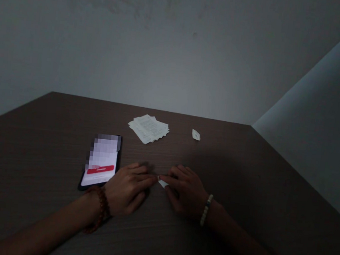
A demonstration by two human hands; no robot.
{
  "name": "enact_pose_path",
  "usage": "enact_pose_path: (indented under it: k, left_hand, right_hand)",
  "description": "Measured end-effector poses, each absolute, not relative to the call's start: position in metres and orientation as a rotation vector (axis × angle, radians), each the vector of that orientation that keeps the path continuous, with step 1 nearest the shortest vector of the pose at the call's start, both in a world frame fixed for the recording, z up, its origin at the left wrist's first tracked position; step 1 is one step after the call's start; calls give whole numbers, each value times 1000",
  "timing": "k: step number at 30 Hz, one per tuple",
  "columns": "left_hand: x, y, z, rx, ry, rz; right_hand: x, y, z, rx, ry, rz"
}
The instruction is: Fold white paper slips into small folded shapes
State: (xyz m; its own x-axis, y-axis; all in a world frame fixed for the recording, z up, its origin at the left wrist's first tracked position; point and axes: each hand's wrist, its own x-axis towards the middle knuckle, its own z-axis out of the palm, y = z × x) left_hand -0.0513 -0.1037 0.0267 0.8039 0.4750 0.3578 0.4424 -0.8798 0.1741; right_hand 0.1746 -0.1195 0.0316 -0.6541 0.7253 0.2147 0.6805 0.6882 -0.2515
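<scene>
A small piece of white paper (163,183), apparently folded, lies on the table between my two hands. My left hand (128,187) rests palm down with its fingers stretched out, and its index fingertip meets the paper's far tip. From the other side, my right hand (186,191) has its index finger and thumb on the paper, pinning it, with the other fingers bent. Part of the paper is hidden under the right fingers. Beyond the hands, a fanned stack of printed paper sheets (148,128) lies flat. A small folded paper (196,135) sits to its right.
Left of my left hand a phone (100,177) lies with its screen lit, close to the wrist. The brown wooden table (69,113) ends at a grey wall (176,64) at the back. Dim light casts a shadow around my right arm.
</scene>
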Motion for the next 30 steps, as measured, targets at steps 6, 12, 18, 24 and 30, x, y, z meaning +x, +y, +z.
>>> enact_pose_path:
  k: [6, 12, 18, 24, 30]
  left_hand:
    - [-50, -107, 30, 2948, 817, 484]
    - [-48, -106, 30, 2945, 889, 468]
    - [-46, -106, 33, 2876, 940, 435]
    - [-48, -104, 26, 2900, 870, 648]
    - [-51, -103, 18, 2932, 670, 720]
  right_hand:
    - [176, -118, 33, -1133, -2595, 214]
    - [179, -115, 34, -1056, -2642, 200]
    - [178, -116, 36, -914, -2728, 105]
    - [177, -117, 40, -886, -2786, 26]
    - [174, -118, 38, -931, -2780, -50]
